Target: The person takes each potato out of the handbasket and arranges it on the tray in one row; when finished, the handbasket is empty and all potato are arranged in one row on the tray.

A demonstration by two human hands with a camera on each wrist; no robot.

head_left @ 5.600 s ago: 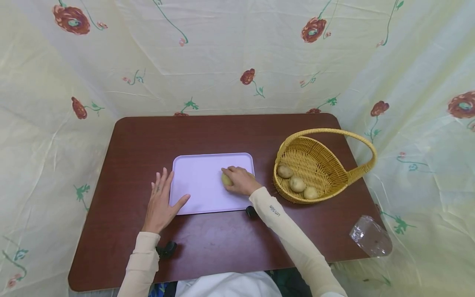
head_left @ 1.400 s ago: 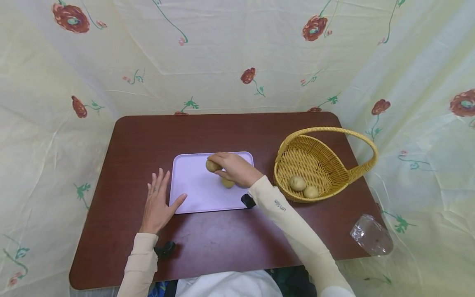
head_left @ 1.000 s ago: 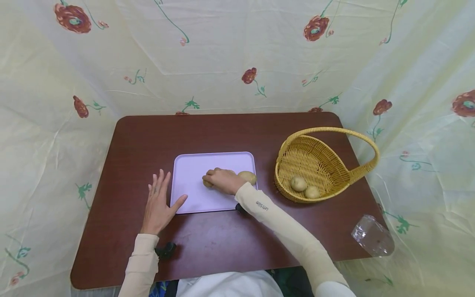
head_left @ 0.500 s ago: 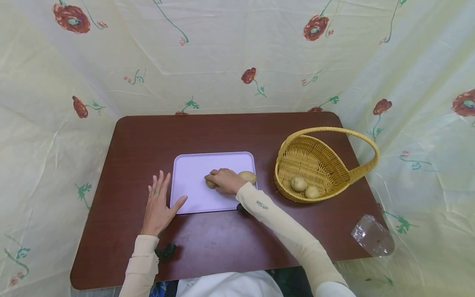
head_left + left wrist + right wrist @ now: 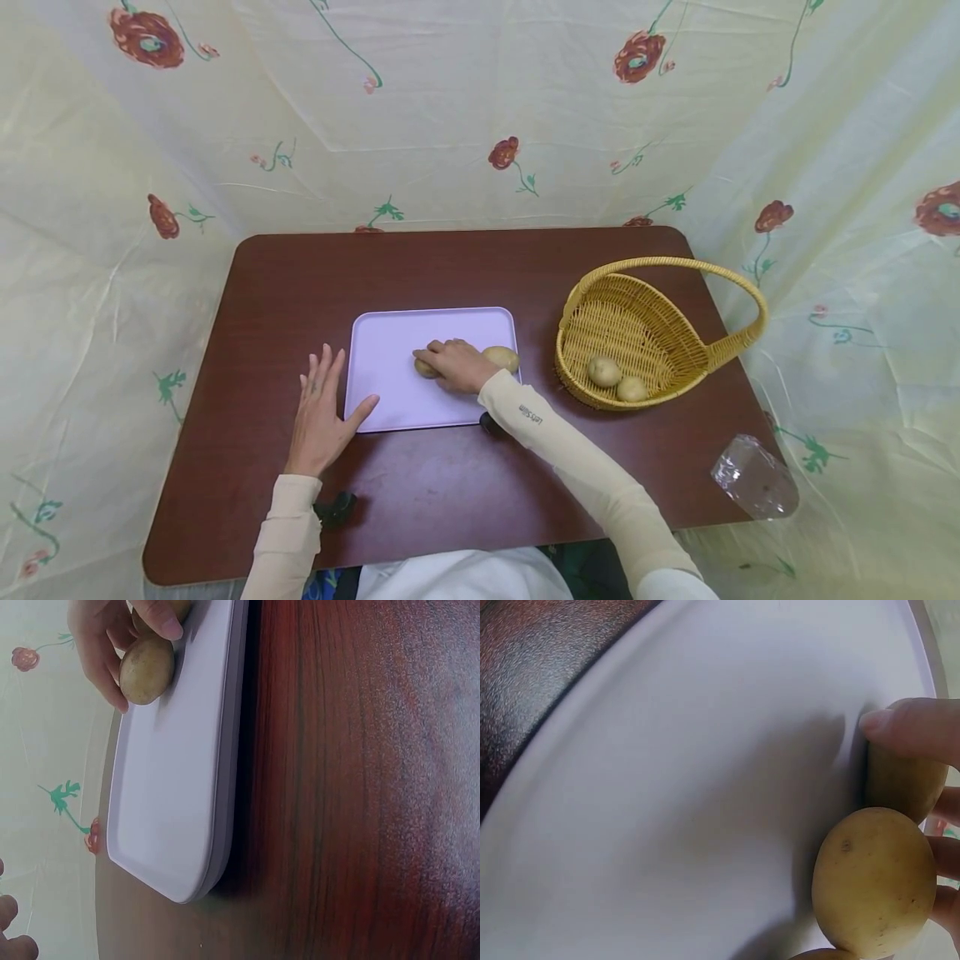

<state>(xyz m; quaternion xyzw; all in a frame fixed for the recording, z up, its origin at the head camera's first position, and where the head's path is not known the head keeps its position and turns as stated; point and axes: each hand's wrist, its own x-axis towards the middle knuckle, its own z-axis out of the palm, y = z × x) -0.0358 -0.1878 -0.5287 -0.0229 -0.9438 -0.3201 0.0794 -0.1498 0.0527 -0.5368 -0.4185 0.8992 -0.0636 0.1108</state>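
Note:
My right hand rests over the lilac tray, fingers curled round a potato on it. In the right wrist view, the thumb lies on one potato, with a second potato against it and the edge of another below. The left wrist view shows a rounded potato at the right fingers. Another potato lies by the tray's right rim, partly behind the right wrist. Fingers spread, my left hand is at the tray's left edge, holding nothing.
A yellow wicker basket with a tall handle stands right of the tray, two potatoes inside. A crumpled clear plastic piece lies at the right front edge of the brown table. Flowered cloth hangs behind.
One potato has gone from the basket; the right hand carried it over the tray and lowered it. Over the last half second that hand barely moves. The left hand keeps its place.

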